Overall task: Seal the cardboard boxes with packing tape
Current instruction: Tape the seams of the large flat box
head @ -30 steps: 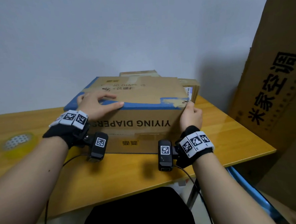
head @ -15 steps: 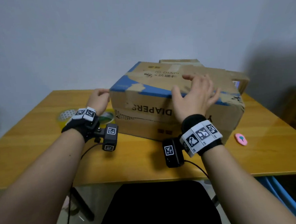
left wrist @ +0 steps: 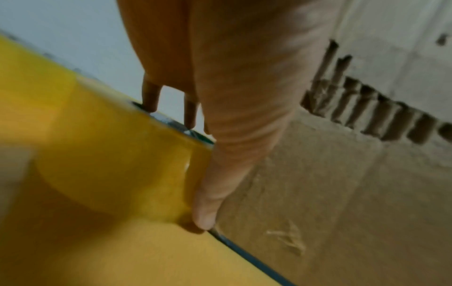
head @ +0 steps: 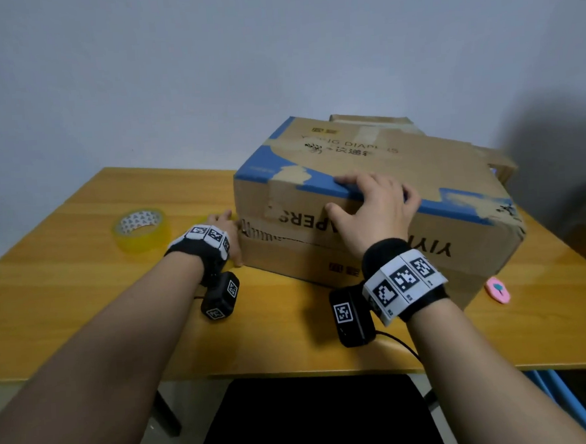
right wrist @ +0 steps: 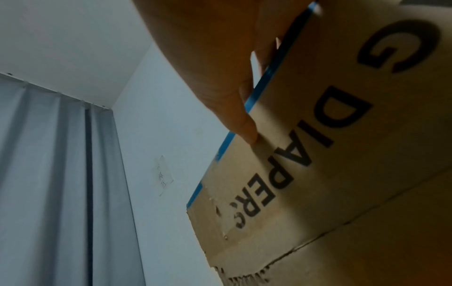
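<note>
Since half a second back my right hand [head: 374,206] has slid down from lying spread across the box top to hooking over its near top edge, and the left hand [head: 224,231] has dropped lower along the box's left end. The box hasn't really shifted.

Right fingers [head: 357,180] are curled over the blue-striped top edge of the cardboard box [head: 379,202], thumb [right wrist: 244,123] pressed flat on the printed front face just under them. So that hand has a proper clamp on the rim, I'd guess to steady the box or swing it round.

The left hand is looser: fingers [left wrist: 151,96] pretty much straight and pointing down, thumb [left wrist: 208,203] lying along the box's bottom corner. Right beside that thumb there's a yellow tape roll [left wrist: 110,154], fingertips resting on its top rim, though I can't tell if I've actually got hold of it. Looks like I'm going for tape.

The box sits on the wooden table [head: 84,303], directly in front of both palms. It's pretty beat up: brown corrugated, blue stripe torn in patches, black lettering upside down, and a ragged seam low on the front. Top flaps look closed. Another yellow roll [head: 141,227] sits well out past my left fingers.
</note>
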